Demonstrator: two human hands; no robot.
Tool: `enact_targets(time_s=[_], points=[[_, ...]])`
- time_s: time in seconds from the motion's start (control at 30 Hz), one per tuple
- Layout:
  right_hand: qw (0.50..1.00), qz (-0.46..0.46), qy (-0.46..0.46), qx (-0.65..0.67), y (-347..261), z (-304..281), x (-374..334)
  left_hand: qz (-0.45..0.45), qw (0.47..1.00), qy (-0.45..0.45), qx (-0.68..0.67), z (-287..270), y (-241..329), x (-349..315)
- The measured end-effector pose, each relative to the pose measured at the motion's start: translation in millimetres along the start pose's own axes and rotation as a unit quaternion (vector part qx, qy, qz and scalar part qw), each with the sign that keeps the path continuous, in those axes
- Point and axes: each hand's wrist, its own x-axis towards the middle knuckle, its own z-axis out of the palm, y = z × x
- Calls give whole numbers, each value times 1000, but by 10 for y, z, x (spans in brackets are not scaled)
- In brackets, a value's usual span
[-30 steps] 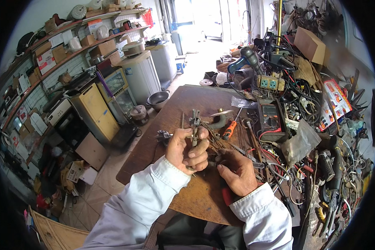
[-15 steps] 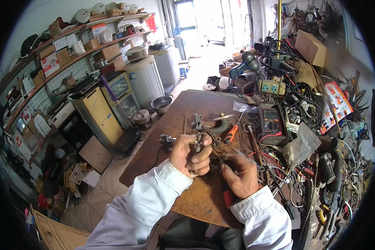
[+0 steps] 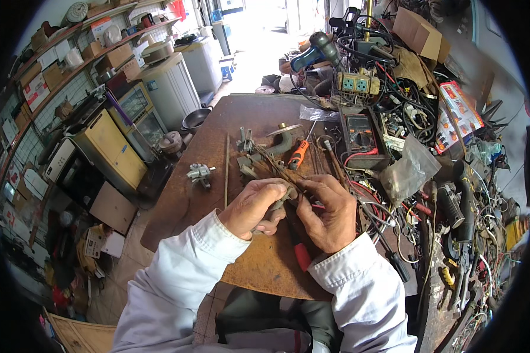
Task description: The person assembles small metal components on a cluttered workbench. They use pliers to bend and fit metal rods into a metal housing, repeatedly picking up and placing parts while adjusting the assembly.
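Observation:
Above the near part of the brown wooden table (image 3: 241,267), my two hands meet. My left hand (image 3: 254,207) curls around a small dull metal part (image 3: 284,199), mostly covered by its fingers. Close against it, the thumb and forefinger of my right hand (image 3: 331,216) are pinched together; what lies between them is too small to tell. A tool with a red and black handle (image 3: 302,256) rests on the table below my right hand. Just beyond the hands are thin rods and metal pieces, plus an orange screwdriver (image 3: 299,155).
A silver metal fitting (image 3: 201,173) and a long thin rod (image 3: 227,170) lie left of the hands. To the right stand a multimeter (image 3: 359,132) in a dark tray, a clear plastic bag (image 3: 409,172) and heaped cables and tools. A heat-gun-like blue tool (image 3: 317,52) sits farther back.
My right hand has come up and left from beside the red-handled tool to meet my left hand. The left hand has lowered and turned, still around the metal part. The whole view has shifted.

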Motion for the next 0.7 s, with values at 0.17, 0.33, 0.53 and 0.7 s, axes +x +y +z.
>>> enact_targets(time_s=[0.17,0.33,0.53,0.7], points=[[1000,0,-17,7,6,8,-4,15,999,10,35,48,-7,2],[999,-21,-38,-22,40,27,-15,14,997,7,70,8,-58,9],[963,-197,-30,-180,88,-7,12,-16,999,-4,39,20,-6,-33],[967,-187,-13,-174,102,16,-8,-33,999,-21,32,-24,-5,28]])
